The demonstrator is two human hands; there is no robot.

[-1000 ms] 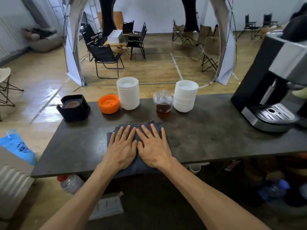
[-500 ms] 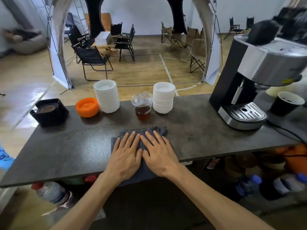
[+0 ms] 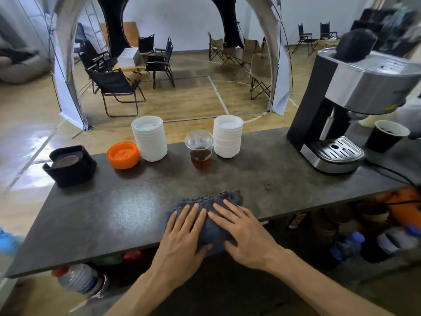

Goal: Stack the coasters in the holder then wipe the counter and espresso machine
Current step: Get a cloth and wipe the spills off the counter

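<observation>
A dark grey cloth [image 3: 213, 209] lies at the near edge of the dark counter [image 3: 109, 208]. My left hand [image 3: 182, 238] and my right hand [image 3: 245, 233] press flat on it side by side, fingers spread. A black coaster holder [image 3: 70, 166] with brown coasters [image 3: 66, 159] stacked inside stands at the far left. The black and steel espresso machine [image 3: 355, 106] stands at the right end of the counter.
Along the back edge stand an orange lid [image 3: 123, 155], two stacks of white bowls [image 3: 150, 137] [image 3: 227, 135] and a lidded plastic cup of brown drink [image 3: 200, 151]. A black paper cup [image 3: 385, 135] sits right of the machine, with a cable behind. Bottles lie under the counter.
Both hands have slid the cloth to the right along the near edge of the counter. The view has turned right, bringing the espresso machine fully in.
</observation>
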